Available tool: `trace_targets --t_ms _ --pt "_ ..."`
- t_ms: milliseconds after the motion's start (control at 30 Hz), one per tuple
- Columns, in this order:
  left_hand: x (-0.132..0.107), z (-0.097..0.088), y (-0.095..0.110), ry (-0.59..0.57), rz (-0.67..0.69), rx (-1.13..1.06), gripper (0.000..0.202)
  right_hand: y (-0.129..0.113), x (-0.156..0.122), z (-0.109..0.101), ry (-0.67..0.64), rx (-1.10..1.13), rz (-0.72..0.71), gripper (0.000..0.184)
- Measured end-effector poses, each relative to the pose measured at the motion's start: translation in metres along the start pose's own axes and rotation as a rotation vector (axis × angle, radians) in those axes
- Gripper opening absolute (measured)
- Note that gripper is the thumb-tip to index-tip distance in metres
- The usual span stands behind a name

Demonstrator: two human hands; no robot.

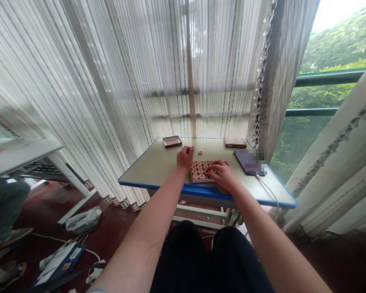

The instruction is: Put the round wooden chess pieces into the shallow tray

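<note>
A shallow box (198, 180) packed with rows of round Chinese chess pieces (194, 171) with red characters lies near the table's front edge. My right hand (224, 174) rests over the box's right side, fingers apart and touching the pieces; it covers part of them. My left hand (185, 158) is closed just beyond the box's left corner, and whatever its curled fingers may hold is hidden. A single loose chess piece (200, 153) lies on the table behind the box.
The blue-edged table (146, 167) bears an open tin-like tray (172, 141) at the back left, a flat box (234, 142) at the back right and a phone-like device (248, 162) with a white cable (270, 189). Striped curtains (171, 73) hang behind.
</note>
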State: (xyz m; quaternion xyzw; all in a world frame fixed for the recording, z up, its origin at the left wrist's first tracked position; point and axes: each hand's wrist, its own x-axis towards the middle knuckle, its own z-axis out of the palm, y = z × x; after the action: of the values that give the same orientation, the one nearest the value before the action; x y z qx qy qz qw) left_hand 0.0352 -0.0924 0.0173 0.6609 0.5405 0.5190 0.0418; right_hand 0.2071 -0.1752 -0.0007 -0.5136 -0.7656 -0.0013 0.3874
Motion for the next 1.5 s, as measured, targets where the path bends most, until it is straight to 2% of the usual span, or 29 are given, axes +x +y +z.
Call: trace_targets --t_ms 133,300,367,567,733,800,867,900,1000,1100,1167,1267,1367,1500 --pt "0.002 0.003 -0.004 0.010 -0.014 -0.029 0.032 0.000 0.001 0.000 -0.001 0.021 0.008 0.019" --pt "0.007 0.006 -0.016 0.097 -0.150 -0.071 0.035 -0.002 0.001 -0.001 0.017 0.059 0.016 0.020" --pt "0.008 0.006 -0.018 0.105 -0.165 -0.039 0.035 -0.001 0.001 -0.002 0.029 0.062 0.020 0.020" --pt "0.005 0.005 -0.018 0.020 -0.112 0.034 0.029 0.000 0.000 -0.006 0.069 0.052 0.054 0.022" --pt "0.011 0.016 -0.036 -0.053 -0.232 -0.007 0.023 -0.003 0.004 -0.009 0.131 0.138 0.008 0.024" --pt "0.016 0.021 -0.042 -0.107 -0.237 -0.016 0.023 0.000 0.018 -0.006 0.100 0.220 0.016 0.027" --pt "0.020 0.026 -0.047 -0.166 -0.179 0.001 0.023 0.008 0.043 0.001 -0.010 0.241 0.017 0.029" --pt "0.021 0.028 -0.048 -0.183 -0.148 0.017 0.023 0.015 0.058 0.007 -0.023 0.223 0.036 0.030" --pt "0.024 0.033 -0.050 -0.178 -0.118 0.058 0.023 0.038 0.105 0.029 -0.069 0.173 0.103 0.033" --pt "0.025 0.035 -0.051 -0.167 -0.137 0.055 0.025 0.059 0.136 0.051 -0.167 0.078 0.051 0.032" --pt "0.025 0.035 -0.050 -0.174 -0.141 0.045 0.025 0.069 0.145 0.062 -0.241 0.021 0.055 0.024" --pt "0.026 0.033 -0.048 -0.194 -0.145 0.034 0.026 0.079 0.144 0.069 -0.324 0.049 0.161 0.026" --pt "0.026 0.033 -0.046 -0.208 -0.157 0.025 0.028 0.083 0.141 0.062 -0.361 0.088 0.236 0.027" --pt "0.026 0.035 -0.048 -0.218 -0.189 0.001 0.031 0.078 0.136 0.044 -0.396 -0.022 0.263 0.020"
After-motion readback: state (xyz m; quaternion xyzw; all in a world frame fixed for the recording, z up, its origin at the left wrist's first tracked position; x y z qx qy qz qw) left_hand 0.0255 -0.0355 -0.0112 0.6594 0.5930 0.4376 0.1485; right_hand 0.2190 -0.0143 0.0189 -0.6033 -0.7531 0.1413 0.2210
